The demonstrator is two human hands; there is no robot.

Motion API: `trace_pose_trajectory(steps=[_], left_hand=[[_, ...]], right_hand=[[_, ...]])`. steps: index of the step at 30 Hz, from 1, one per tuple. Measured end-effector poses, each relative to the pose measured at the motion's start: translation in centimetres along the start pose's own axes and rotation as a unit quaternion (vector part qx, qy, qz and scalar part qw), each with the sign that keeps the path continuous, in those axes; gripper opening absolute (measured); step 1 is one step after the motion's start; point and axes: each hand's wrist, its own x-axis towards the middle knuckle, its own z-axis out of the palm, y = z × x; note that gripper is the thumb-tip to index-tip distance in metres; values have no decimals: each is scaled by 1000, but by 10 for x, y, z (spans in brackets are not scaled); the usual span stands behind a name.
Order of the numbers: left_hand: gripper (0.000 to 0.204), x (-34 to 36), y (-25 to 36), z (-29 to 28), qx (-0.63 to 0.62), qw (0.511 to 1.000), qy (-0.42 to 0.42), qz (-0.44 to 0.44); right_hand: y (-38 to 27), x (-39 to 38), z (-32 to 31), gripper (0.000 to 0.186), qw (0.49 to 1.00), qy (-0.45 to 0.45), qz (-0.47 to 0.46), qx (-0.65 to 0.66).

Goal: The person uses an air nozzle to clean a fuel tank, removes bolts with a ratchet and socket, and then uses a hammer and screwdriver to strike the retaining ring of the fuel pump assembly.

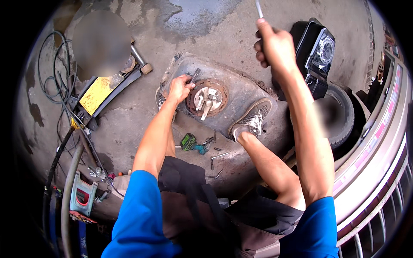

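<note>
A dirty metal fuel tank [241,79] lies on the floor before me, with a rusty ring [223,87] around the pale fuel pump fitting [209,99] in its top. My left hand [178,89] is closed around a short dark metal rod [195,75], tilted at the ring's upper left edge; its lower end is hard to make out. High on the right, my right hand [275,47] is raised and grips a tool with a pale metal shaft [259,8]. The far end of that tool runs out of the picture. My right shoe [254,117] rests on the tank.
A green and teal cordless power tool [189,142] lies near my legs beside a ratchet wrench [219,155]. Left stand a yellow floor jack [101,92] and coiled hoses [51,86]. Right are a black headlight assembly [320,47], a tyre [344,116] and a vehicle bumper [374,172].
</note>
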Motion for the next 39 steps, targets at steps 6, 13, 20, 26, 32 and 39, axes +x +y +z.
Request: trace_pose_trajectory(steps=[6,13,20,26,32,39], left_hand=[[34,-1,-11,-16,-108,992,26,-62],[38,1,-17,5,-72,997,38,-8],[39,2,-26,7,-60,998,21,-29],[33,-4,-6,3,-46,998,28,-40],[36,-6,-5,-1,-75,996,15,-56],[35,-5,-10,2,-46,998,26,-42]], right_hand=[[-19,-15,-31,35,966,46,-52,250],[45,-46,-11,38,977,-13,77,200],[101,-66,57,44,989,-117,87,-10],[64,-39,46,45,947,-265,171,-56],[-22,-5,3,40,969,111,-203,88],[82,-60,57,59,929,-261,212,-156]])
